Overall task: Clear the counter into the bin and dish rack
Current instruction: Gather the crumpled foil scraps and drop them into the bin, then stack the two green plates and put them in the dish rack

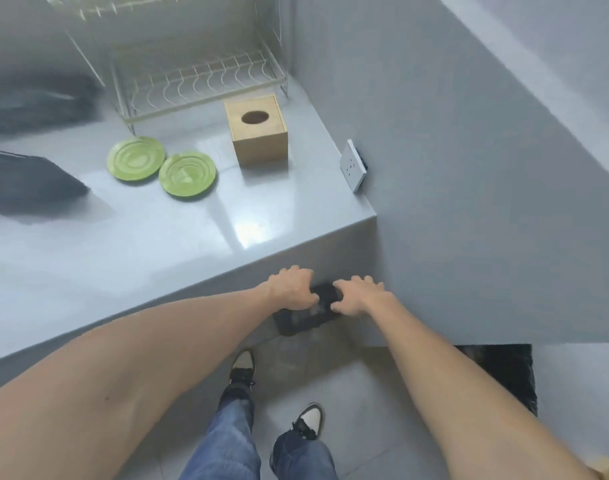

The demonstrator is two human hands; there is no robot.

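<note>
Two green plates lie side by side on the grey counter (pixel 150 251), the left plate (pixel 136 160) touching the right plate (pixel 187 175). Behind them stands a wire dish rack (pixel 199 81) with nothing in its lower tier. Below the counter's front corner a small black bin (pixel 304 315) sits near the floor. My left hand (pixel 292 287) grips its left rim and my right hand (pixel 358 296) grips its right rim. Most of the bin is hidden under my hands.
A wooden tissue box (pixel 259 133) stands right of the plates near the wall. Blurred black items (pixel 29 181) lie at the counter's left. A white wall socket (pixel 354 166) sticks out by the counter's right edge. A black mat (pixel 503 372) lies on the tiled floor.
</note>
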